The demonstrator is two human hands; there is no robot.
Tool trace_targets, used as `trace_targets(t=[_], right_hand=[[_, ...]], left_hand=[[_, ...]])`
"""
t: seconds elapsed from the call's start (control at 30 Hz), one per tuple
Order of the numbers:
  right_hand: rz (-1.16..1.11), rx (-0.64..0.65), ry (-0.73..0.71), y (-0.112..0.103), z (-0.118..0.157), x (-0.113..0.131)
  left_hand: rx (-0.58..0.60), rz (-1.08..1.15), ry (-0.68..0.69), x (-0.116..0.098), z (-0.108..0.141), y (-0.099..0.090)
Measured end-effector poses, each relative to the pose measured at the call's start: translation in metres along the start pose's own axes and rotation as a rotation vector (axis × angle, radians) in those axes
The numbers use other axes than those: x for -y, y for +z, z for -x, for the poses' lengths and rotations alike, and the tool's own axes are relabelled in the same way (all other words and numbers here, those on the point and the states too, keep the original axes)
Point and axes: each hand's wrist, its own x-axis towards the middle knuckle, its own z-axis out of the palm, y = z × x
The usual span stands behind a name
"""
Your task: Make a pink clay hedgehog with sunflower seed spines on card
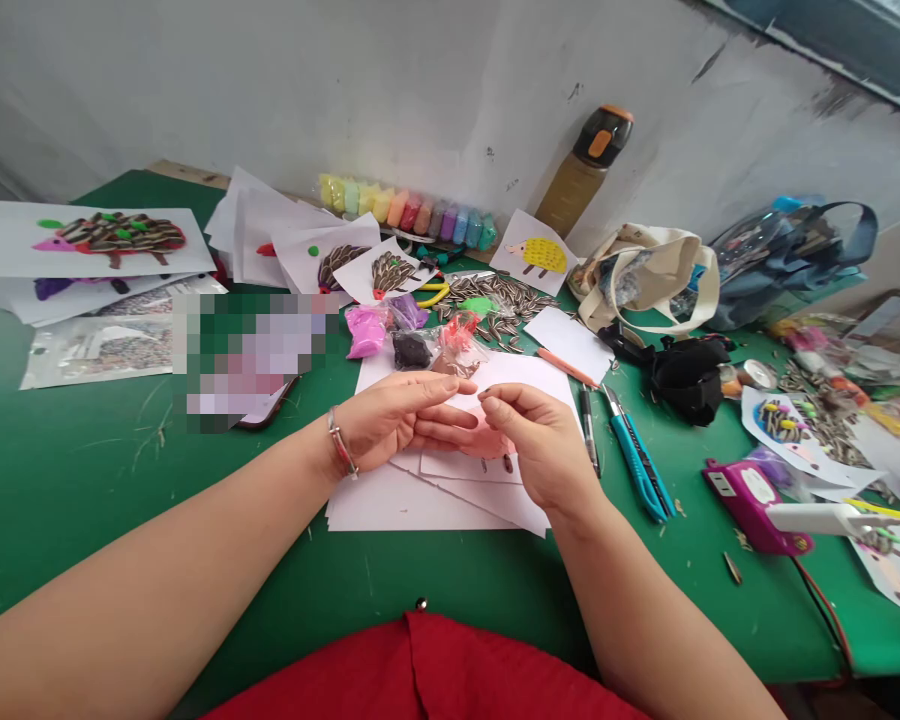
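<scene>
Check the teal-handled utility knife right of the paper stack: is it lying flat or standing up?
Lying flat: the teal-handled utility knife rests lengthwise on the green table.

The bench [82,500] has a smooth, matt green top. The paper sheets [390,500] are matt white, and the seed husks [495,300] have a dark, striped gloss. The clear plastic bags [461,350] look thin and shiny. The cutter [637,460] is smooth blue plastic, the bottle [576,195] has a glossy black plastic cap, the tote [645,275] is cream cloth, and the wall [345,90] is rough, scuffed matt paint.
</scene>
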Motion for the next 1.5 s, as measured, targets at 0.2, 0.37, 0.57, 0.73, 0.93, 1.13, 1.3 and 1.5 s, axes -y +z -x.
trace_targets(t=[0.2,0.37,0.57,0.73,0.93,1.13,1.3,1.5], right_hand=[[0.259,-0.087,-0.131,-0.011,-0.003,0.000],[0.513,-0.019,-0.229,-0.015,0.008,0.010],[0.879,0.093,-0.452,-0.020,0.037,0.000],[0.960,0.062,-0.504,-0.016,0.047,-0.018],[1.026,0.053,-0.517,-0.013,0.046,-0.023],[1.060,0.047,-0.540,-0.010,0.048,-0.024],[1.137,0.029,-0.578,-0.006,0.048,-0.023],[1.162,0.021,-0.559,-0.005,0.050,-0.023]], left_hand=[[-0.131,-0.018,0.045,-0.001,-0.002,-0.002],[-0.184,-0.037,0.040,-0.004,-0.002,-0.001],[-0.234,-0.117,0.026,0.000,-0.006,-0.001],[-0.224,-0.149,0.036,0.005,-0.009,-0.004],[-0.216,-0.157,0.020,0.007,-0.012,-0.006],[-0.209,-0.150,0.022,0.009,-0.015,-0.009],[-0.217,-0.165,0.013,0.008,-0.015,-0.008],[-0.227,-0.168,0.018,0.008,-0.015,-0.007]])
